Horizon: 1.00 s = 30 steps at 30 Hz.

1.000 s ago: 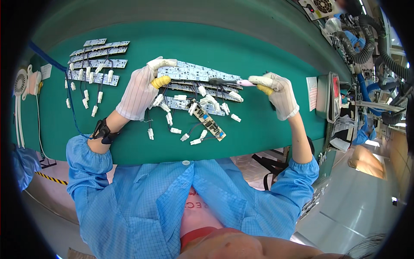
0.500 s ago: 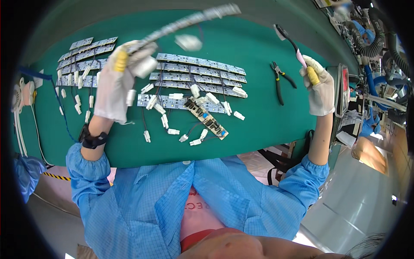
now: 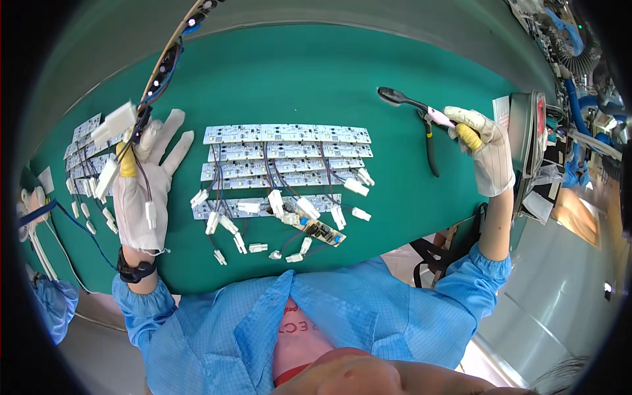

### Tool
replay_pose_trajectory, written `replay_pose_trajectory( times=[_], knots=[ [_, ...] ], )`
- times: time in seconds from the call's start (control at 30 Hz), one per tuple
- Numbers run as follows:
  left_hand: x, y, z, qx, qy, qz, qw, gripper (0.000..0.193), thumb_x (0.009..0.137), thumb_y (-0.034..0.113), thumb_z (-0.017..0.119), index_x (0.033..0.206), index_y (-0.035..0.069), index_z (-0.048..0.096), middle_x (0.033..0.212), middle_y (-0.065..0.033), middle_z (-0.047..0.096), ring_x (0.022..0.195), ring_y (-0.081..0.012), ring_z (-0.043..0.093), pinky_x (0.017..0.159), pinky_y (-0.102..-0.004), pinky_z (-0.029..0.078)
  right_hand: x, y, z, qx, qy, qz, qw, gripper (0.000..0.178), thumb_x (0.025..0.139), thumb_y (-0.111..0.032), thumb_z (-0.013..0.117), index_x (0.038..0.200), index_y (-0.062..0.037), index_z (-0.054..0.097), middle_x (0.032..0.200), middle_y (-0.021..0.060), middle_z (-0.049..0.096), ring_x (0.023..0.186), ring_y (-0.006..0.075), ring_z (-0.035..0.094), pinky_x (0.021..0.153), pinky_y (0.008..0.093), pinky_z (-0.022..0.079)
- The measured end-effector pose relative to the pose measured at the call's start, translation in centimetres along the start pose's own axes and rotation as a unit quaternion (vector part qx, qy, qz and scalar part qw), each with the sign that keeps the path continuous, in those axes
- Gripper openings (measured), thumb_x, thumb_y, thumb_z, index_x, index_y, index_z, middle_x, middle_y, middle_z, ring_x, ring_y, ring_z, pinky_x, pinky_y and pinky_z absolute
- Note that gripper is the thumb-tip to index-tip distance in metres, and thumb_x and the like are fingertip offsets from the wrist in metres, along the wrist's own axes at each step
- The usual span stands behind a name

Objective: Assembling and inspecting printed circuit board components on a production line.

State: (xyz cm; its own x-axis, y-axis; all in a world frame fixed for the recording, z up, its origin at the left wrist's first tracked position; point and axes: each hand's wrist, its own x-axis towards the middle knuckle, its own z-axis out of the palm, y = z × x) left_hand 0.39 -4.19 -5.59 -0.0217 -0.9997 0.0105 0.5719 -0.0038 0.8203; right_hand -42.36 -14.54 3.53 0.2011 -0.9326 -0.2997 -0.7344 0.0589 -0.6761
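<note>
In my gloved left hand (image 3: 148,191) a long narrow circuit board (image 3: 164,62) is pinched at its lower end between the yellow-wrapped thumb and the index finger; the other fingers stretch out. It tilts up toward the far edge, its component side showing, with wires and white connectors (image 3: 115,125) dangling over the hand. My gloved right hand (image 3: 490,151) is closed round the pink handle of a black-headed brush (image 3: 411,103). Beneath the brush lies a pair of cutting pliers (image 3: 431,148), partly covered by it.
Several LED strip boards (image 3: 286,151) with wired white connectors lie in rows mid-table. A smaller circuit board (image 3: 322,232) rests partly over the nearest strip. More strips (image 3: 82,141) lie at the left on the green mat (image 3: 316,72). A grey bin (image 3: 525,125) stands right.
The board in my left hand has swung from slanting rightward to standing steeply, its component side now visible. My left hand moved slightly left. The brush has tipped leftward over the pliers.
</note>
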Motion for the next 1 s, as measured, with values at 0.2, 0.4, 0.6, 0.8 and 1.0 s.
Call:
replay_pose_trajectory(
  times=[0.2,0.4,0.6,0.8,1.0],
  knots=[
    [0.4,-0.2,0.3,0.010,-0.013,0.010,1.000,0.042,0.098,0.030,0.032,0.130,0.003,0.038,0.130,-0.0111,0.047,0.131,-0.0358,0.028,0.109,-0.0542,0.022,0.7,0.1,0.3,-0.003,-0.022,0.002,1.000,0.024,0.086,-0.012,0.056,0.109,-0.0080,0.064,0.077,-0.0034,0.056,0.060,0.0032,0.042,0.052,0.0163,0.028],
    [0.2,-0.1,0.5,0.032,0.037,0.009,0.999,0.057,0.086,0.040,0.056,0.129,0.005,0.043,0.126,-0.0107,0.052,0.129,-0.0375,0.032,0.107,-0.0560,0.024,0.6,0.6,0.2,0.042,-0.014,-0.003,0.999,0.030,0.085,-0.009,0.055,0.115,-0.0045,0.059,0.083,-0.0003,0.056,0.065,0.0064,0.045,0.058,0.0185,0.035],
    [-0.1,0.4,0.6,-0.017,-0.003,0.017,1.000,0.044,0.096,0.032,0.038,0.129,0.003,0.040,0.130,-0.0105,0.047,0.129,-0.0352,0.031,0.109,-0.0541,0.022,2.1,7.7,-11.9,-0.094,0.295,0.021,0.951,0.032,0.089,-0.005,0.050,0.121,-0.0001,0.052,0.106,0.0037,0.059,0.078,0.0096,0.051,0.070,0.0229,0.041],
    [-0.5,0.8,1.2,-0.010,0.018,0.038,0.999,0.044,0.097,0.032,0.034,0.129,0.003,0.039,0.130,-0.0102,0.049,0.128,-0.0352,0.033,0.109,-0.0535,0.022,-4.1,19.3,-21.6,-0.302,0.316,0.332,0.836,0.037,0.088,-0.014,0.041,0.117,0.0073,0.050,0.128,0.0161,0.033,0.111,0.0291,0.042,0.091,0.0326,0.039],
    [-0.4,0.2,1.3,0.010,-0.014,0.051,0.999,0.045,0.097,0.031,0.035,0.131,0.002,0.036,0.132,-0.0109,0.046,0.129,-0.0360,0.032,0.110,-0.0531,0.020,-6.1,28.2,-22.0,-0.208,0.453,0.240,0.833,0.024,0.083,-0.025,0.061,0.099,-0.0070,0.067,0.084,0.0129,0.067,0.071,0.0214,0.062,0.065,0.0342,0.045]
  ],
)
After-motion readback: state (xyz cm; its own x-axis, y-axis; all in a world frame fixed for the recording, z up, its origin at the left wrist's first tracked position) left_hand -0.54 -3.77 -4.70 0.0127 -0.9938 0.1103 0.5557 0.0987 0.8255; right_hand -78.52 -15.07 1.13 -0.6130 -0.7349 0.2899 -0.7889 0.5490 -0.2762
